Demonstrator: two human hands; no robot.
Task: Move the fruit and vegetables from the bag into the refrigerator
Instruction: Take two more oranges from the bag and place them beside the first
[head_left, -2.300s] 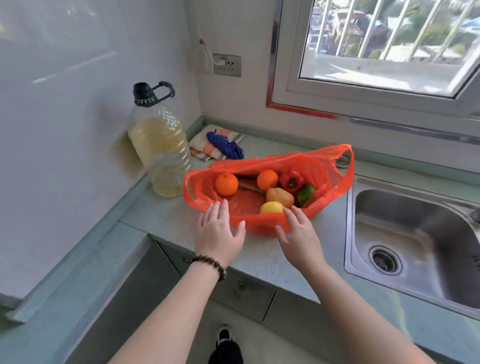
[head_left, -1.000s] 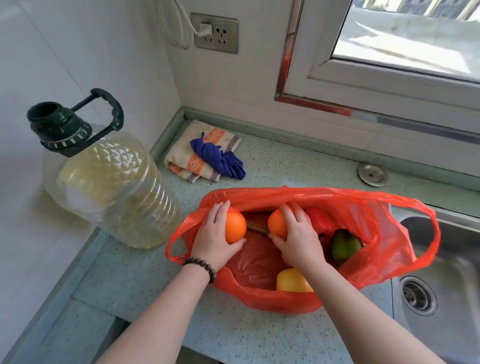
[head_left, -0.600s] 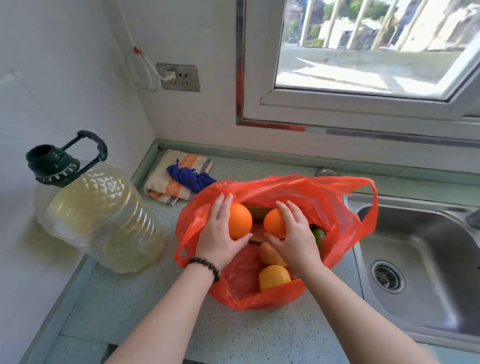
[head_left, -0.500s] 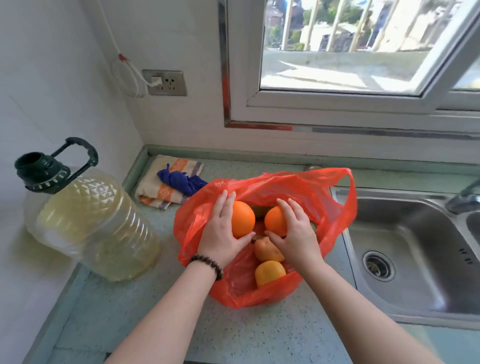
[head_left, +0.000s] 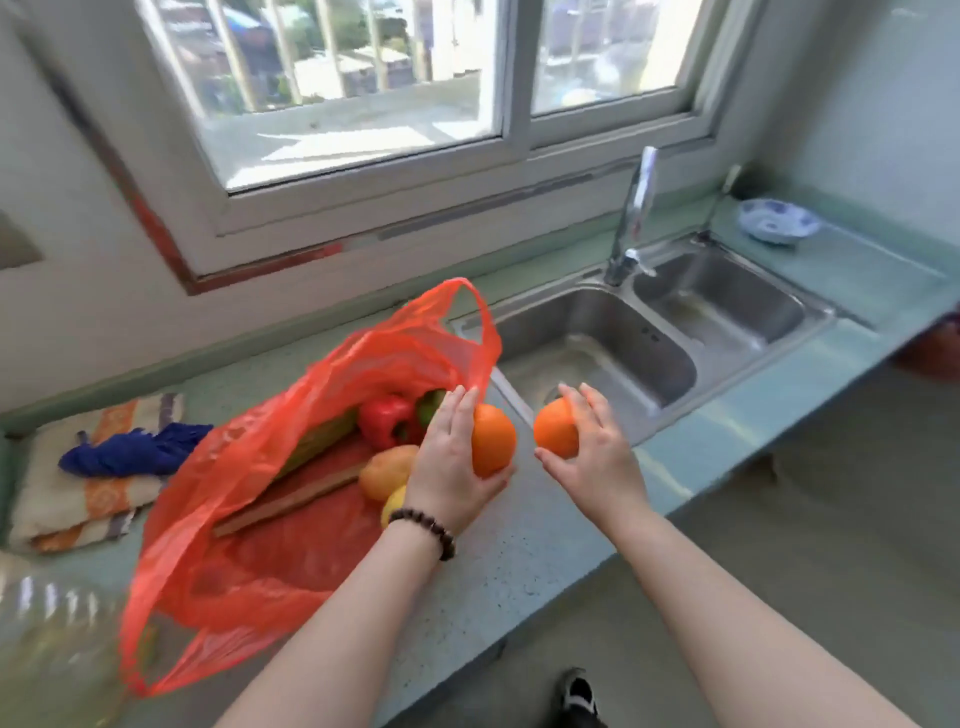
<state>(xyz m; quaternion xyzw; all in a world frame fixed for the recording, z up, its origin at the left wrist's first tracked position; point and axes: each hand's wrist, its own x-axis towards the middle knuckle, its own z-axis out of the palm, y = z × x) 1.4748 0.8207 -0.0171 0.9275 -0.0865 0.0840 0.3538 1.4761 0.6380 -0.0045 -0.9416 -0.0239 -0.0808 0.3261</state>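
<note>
My left hand (head_left: 448, 467) grips one orange (head_left: 493, 439) and my right hand (head_left: 597, 457) grips a second orange (head_left: 555, 427); both are held just outside the mouth of the red bag (head_left: 291, 467), above the tabletop (head_left: 519, 561) beside the sink (head_left: 597, 353). The two oranges are near each other but apart. The bag lies slumped open on the tabletop, and inside it I see a red pepper (head_left: 387, 420), something green (head_left: 428, 404) behind it (partly hidden by my fingers), a yellowish fruit (head_left: 387, 472), a lemon (head_left: 394, 503) and a long green vegetable (head_left: 322, 441). A folded towel (head_left: 83, 499) with a blue cloth (head_left: 130, 453) on it sits left of the bag.
</note>
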